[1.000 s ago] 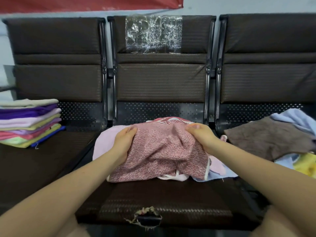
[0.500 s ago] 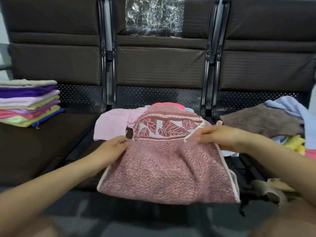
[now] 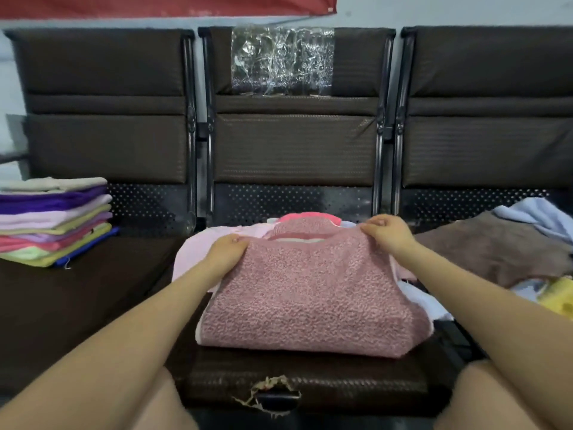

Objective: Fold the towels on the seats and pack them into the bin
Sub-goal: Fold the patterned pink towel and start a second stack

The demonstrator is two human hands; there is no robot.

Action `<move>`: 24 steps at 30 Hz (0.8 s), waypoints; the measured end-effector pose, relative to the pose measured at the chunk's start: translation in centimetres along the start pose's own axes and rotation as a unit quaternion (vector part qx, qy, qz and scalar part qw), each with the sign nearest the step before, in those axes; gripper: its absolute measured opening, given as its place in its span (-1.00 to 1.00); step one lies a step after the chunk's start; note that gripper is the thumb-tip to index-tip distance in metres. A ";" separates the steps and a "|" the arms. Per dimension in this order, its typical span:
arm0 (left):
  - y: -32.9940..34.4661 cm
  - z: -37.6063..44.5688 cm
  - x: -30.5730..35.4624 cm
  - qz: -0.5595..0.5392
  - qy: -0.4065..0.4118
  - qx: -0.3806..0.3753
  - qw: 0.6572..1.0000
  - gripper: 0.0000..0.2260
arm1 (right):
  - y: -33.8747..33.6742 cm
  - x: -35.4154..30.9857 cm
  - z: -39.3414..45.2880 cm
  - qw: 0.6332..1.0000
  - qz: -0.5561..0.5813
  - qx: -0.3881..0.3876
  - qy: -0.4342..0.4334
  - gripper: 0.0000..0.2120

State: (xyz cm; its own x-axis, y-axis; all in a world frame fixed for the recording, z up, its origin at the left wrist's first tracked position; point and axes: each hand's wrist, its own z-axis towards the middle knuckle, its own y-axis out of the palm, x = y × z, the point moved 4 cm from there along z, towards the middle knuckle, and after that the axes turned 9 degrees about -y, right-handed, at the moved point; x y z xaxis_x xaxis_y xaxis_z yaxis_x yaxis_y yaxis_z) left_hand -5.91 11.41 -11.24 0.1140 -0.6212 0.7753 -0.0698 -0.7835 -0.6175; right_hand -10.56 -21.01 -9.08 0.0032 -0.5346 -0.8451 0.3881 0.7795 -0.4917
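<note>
A person faces a row of three dark seats, and the middle seat [image 3: 297,380] is the reference point here. On it lies a pink towel [image 3: 310,293], doubled over so its folded edge runs along the seat's front and its two loose corners sit toward the backrest. The left hand [image 3: 228,252] pinches the far left corner with curled fingers; the right hand [image 3: 386,232] pinches the far right corner the same way. Under and behind the towel, other pale pink, coral and white cloths lie loose on the same seat. On the seat to the left sits a neat stack [image 3: 55,221] of folded towels in cream, purple, pink, green and blue. On the seat to the right is an unfolded heap [image 3: 496,249] of brown, light blue and yellow cloths. No bin is in view. To fold well from here, it would help to line the two held corners up squarely with the layer beneath, pull the top edge taut so the terry lies flat, then smooth toward the front before halving again. The loose cloths beneath may bunch and skew the fold.
</note>
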 end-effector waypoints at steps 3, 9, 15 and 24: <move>2.4 1.1 -0.3 0.005 -0.050 -0.098 0.994 -0.64 | 1.7 2.3 1.1 0.996 -0.036 -0.075 0.022 -0.74; 3.4 1.4 -2.1 -0.089 -0.074 -0.176 0.978 -0.67 | 2.2 3.6 0.6 0.985 0.013 -0.168 0.045 -0.77; 2.8 1.9 -3.0 -0.147 -0.098 -0.166 0.970 -0.76 | 2.0 2.8 0.9 0.974 0.009 -0.224 0.043 -0.92; 1.6 1.9 -3.4 -0.133 -0.165 -0.087 0.973 -0.56 | 0.6 1.6 0.8 0.992 0.033 -0.110 -0.051 -0.98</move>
State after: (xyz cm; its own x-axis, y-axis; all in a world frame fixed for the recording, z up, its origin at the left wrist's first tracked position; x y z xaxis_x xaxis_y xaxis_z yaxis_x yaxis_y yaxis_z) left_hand -4.56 12.32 -15.16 0.4604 -0.3791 0.8027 -0.1585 -0.9248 -0.3459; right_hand -9.54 -21.64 -10.54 0.1192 -0.5018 -0.8567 0.1742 0.8601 -0.4795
